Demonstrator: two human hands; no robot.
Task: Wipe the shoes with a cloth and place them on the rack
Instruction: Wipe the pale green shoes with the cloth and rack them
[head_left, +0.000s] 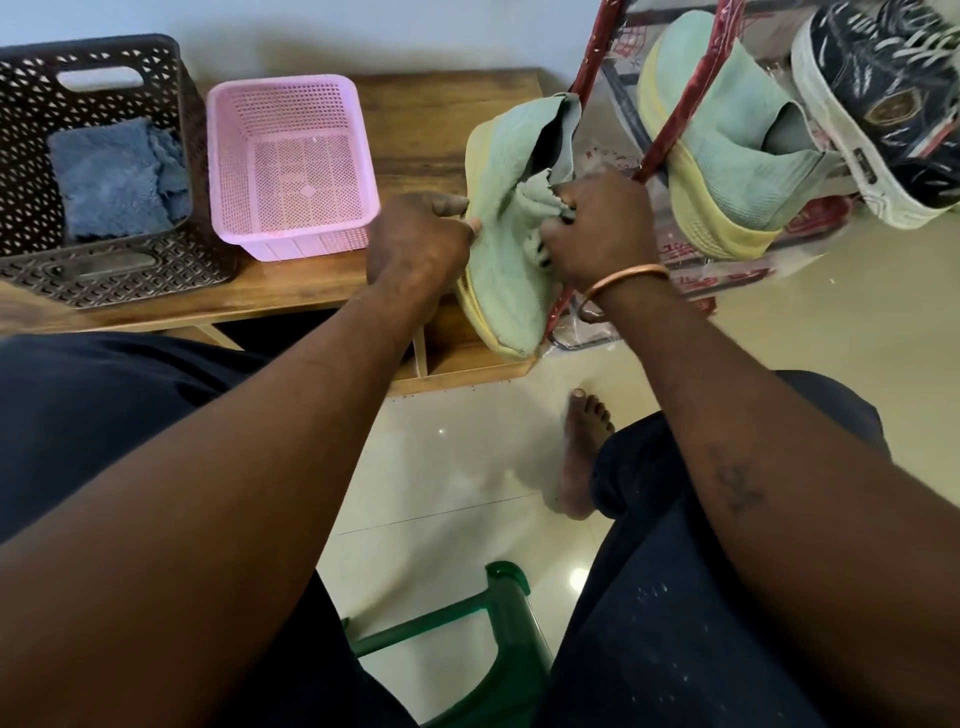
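A mint-green knit shoe (511, 208) with a yellow sole is held upright at the table's right end. My left hand (415, 244) grips its sole side. My right hand (597, 228) is closed on a small green cloth (540, 200) pressed against the shoe near its opening. Its twin green shoe (727, 135) rests on the red-framed rack (670, 130) at the upper right, beside a dark sneaker (883, 104) with a white sole.
A pink basket (353, 135) with nothing in it and a brown basket (31, 156) holding a blue cloth (114, 182) stand on the wooden table (415, 119). A green plastic stool (498, 613) and my bare foot (576, 447) are on the tiled floor.
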